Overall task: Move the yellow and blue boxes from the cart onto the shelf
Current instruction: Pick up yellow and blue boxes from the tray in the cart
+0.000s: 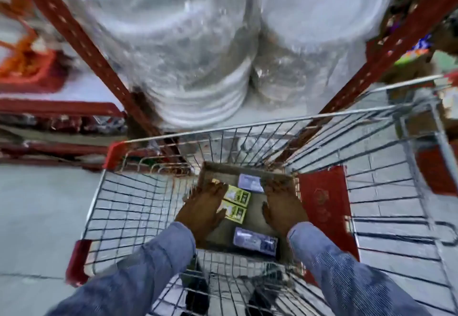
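A wire cart (pixel 138 199) stands below me with a shallow cardboard tray (pixel 224 167) on its floor. In the tray lie two yellow boxes (pixel 237 195) (pixel 235 213) side by side, one blue box (pixel 250 183) at the far end and another blue box (pixel 255 240) at the near end. My left hand (pixel 203 206) lies flat at the tray's left side, its fingertips touching the yellow boxes. My right hand (pixel 282 206) rests flat along the tray's right side, beside the far blue box. Neither hand has lifted a box. The picture is motion-blurred.
The red-framed shelf (pixel 81 40) rises just beyond the cart's front. It holds two tall stacks of white plates wrapped in plastic (pixel 173 43) (pixel 314 31). A red plastic panel (pixel 322 204) hangs inside the cart on the right. Grey floor (pixel 37 216) lies to the left.
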Demonstrator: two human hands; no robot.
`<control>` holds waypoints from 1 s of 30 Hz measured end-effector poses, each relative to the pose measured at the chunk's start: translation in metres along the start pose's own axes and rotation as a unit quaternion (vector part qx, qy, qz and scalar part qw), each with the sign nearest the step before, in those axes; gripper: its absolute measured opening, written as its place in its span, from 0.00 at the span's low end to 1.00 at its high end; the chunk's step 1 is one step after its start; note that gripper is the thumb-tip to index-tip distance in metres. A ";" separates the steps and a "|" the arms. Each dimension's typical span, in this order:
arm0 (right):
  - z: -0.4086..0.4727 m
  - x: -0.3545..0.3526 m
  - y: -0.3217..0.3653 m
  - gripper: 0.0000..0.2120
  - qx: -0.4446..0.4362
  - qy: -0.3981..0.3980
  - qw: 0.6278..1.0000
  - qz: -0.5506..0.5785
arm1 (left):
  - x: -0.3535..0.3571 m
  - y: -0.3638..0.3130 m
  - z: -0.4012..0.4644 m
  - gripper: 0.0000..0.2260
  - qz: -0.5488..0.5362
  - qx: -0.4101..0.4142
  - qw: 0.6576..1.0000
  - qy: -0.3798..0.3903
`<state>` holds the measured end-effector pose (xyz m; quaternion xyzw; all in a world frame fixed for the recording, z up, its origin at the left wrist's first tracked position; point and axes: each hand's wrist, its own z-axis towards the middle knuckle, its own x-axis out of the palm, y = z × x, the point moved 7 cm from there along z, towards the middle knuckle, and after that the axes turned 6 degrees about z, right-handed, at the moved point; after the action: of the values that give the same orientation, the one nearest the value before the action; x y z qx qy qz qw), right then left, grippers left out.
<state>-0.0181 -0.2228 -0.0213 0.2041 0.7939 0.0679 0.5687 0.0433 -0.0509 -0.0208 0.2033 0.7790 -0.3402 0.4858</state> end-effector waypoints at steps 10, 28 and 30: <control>0.057 0.087 -0.041 0.35 0.014 0.036 0.998 -0.054 | 0.071 0.040 0.090 0.17 -0.011 0.012 0.995 0.099; 0.066 0.086 -0.059 0.36 0.107 0.059 0.992 0.030 | 0.049 0.032 0.098 0.25 0.219 0.137 0.942 0.214; 0.059 0.056 -0.050 0.38 0.094 0.049 0.992 0.065 | 0.016 0.022 0.085 0.27 0.227 0.148 0.944 0.187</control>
<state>0.0093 -0.2529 -0.1078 0.3040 0.8089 0.0397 0.5017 0.1033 -0.0980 -0.0680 0.5046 0.7300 -0.2880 0.3599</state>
